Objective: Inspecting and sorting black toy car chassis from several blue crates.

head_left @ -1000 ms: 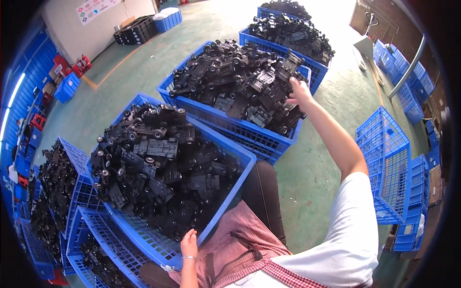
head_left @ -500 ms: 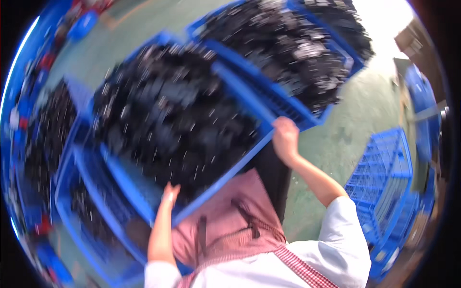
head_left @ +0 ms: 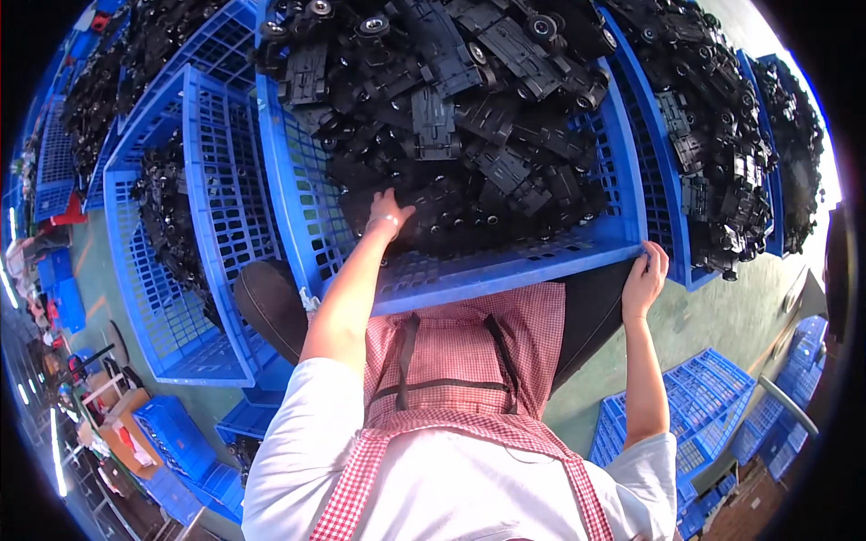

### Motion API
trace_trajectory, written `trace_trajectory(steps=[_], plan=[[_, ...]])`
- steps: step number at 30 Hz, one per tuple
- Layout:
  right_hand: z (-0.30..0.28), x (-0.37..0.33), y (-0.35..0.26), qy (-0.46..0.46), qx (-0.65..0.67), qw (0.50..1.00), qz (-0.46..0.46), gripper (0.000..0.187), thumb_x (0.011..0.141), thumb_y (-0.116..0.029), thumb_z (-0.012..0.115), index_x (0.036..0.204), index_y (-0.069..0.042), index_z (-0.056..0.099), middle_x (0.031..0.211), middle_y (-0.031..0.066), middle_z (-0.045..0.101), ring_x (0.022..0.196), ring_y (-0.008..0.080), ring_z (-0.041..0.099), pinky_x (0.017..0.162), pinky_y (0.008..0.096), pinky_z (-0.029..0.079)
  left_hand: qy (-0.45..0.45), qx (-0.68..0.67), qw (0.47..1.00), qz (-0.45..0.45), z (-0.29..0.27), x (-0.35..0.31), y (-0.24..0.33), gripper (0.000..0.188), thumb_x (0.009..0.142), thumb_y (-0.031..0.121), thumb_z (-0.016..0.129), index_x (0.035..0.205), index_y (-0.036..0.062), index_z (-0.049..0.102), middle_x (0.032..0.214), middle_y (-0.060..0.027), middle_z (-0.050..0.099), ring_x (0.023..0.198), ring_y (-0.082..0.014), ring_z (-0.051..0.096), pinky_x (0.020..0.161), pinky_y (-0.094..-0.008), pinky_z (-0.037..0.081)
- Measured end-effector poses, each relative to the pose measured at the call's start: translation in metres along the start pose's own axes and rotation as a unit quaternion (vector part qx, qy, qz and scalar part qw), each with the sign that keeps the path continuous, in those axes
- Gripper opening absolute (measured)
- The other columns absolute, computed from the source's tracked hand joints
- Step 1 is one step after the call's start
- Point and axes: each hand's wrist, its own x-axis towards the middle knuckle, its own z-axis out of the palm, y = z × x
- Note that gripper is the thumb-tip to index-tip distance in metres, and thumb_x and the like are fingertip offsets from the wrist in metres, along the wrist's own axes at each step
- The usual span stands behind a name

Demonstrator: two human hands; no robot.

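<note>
A blue plastic crate [head_left: 505, 281] stands right in front of me, heaped with black toy car chassis [head_left: 436, 126] that have small wheels with shiny hubs. Inside it, near the front left part, my left hand [head_left: 388, 215] reaches over the darker pieces at the bottom edge of the heap. Its fingers are spread and I see nothing held in them. At the crate's front right corner my right hand [head_left: 644, 281] is closed on the rim, fingers bent over the edge.
To the left, another blue crate [head_left: 236, 347] holds fewer black parts. On the right, a crate of chassis [head_left: 722, 162] stands close by. Empty-looking blue crates [head_left: 686, 406] lie on the green floor [head_left: 699, 311] at the lower right. Stacked blue bins [head_left: 180, 437] are at the lower left.
The view has swung round, so the crate now lies nearly square in front of me. My left hand is farther inside over the chassis; my right hand stays at the crate's corner.
</note>
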Motion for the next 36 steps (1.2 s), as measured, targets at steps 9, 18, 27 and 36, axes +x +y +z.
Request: trace_trajectory(steps=[9,18,27,36], plan=[[-0.009,-0.003,-0.015,0.033,0.013,0.999,-0.021,0.021,0.083,0.002,0.047,0.098,-0.001,0.061,0.104,0.0134,0.058,0.101,0.0293,0.053,0.089,0.0365,0.042,-0.107,0.151,0.98,0.069,-0.038,-0.046,0.052,0.036,0.084,0.035,0.059,0.112,0.0129,0.063,0.118,-0.0112,0.054,0.113,-0.0296,0.051,0.088,-0.0438,0.044],[-0.008,-0.059,-0.222,-0.212,0.438,0.863,-0.133,0.043,0.074,0.002,0.057,0.117,0.0,0.054,0.119,0.0177,0.056,0.113,0.0321,0.053,0.094,0.0367,0.043,-0.243,-0.644,0.725,-0.033,-0.133,-0.186,0.103,0.024,0.09,0.021,0.056,0.103,0.0002,0.06,0.099,-0.0063,0.065,0.088,-0.0163,0.063,0.08,-0.0319,0.05],[-0.046,-0.059,-0.197,-0.232,0.376,0.881,-0.169,0.042,0.072,0.002,0.058,0.114,0.001,0.055,0.098,0.0157,0.064,0.096,0.0326,0.062,0.08,0.0357,0.05,-0.247,-0.658,0.711,0.021,-0.126,-0.217,0.088,0.034,0.092,0.029,0.056,0.103,-0.0024,0.06,0.1,-0.0088,0.064,0.092,-0.0159,0.062,0.083,-0.0308,0.049],[-0.057,-0.061,-0.185,-0.12,0.405,0.84,-0.34,0.027,0.064,0.007,0.053,0.089,0.006,0.061,0.076,0.0131,0.064,0.068,0.0264,0.062,0.062,0.0345,0.052,-0.326,-0.668,0.668,-0.028,-0.147,-0.24,0.097,0.037,0.094,0.03,0.051,0.111,-0.0022,0.058,0.105,-0.0095,0.063,0.095,-0.0186,0.062,0.086,-0.033,0.048]])
